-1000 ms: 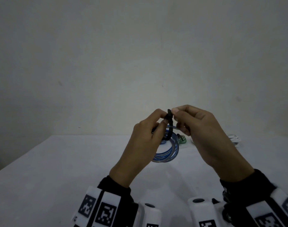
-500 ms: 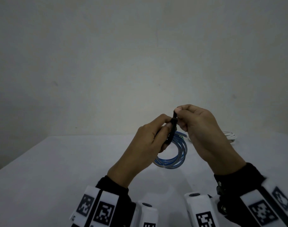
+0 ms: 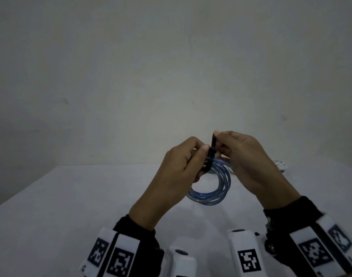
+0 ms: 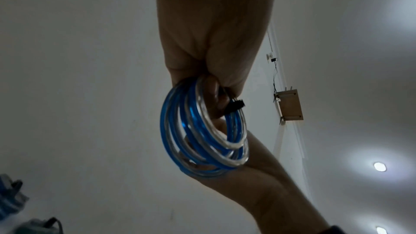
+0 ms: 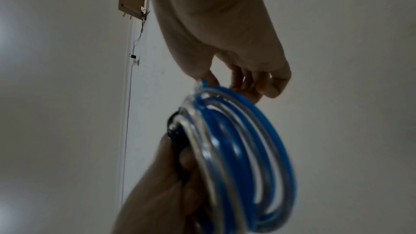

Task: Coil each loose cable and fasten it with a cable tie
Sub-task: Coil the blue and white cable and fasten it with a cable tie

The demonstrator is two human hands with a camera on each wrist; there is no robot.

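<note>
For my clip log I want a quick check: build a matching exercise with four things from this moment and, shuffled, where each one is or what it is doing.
Things:
1. blue cable coil
2. black tie
3. white cable
4. left hand

States:
A. lies on the table behind the right hand
B. hangs in the air between the hands
C. grips the coil at its top
D. its upper end is pinched by the right hand

Pairs: 1-B, 2-D, 3-A, 4-C
</note>
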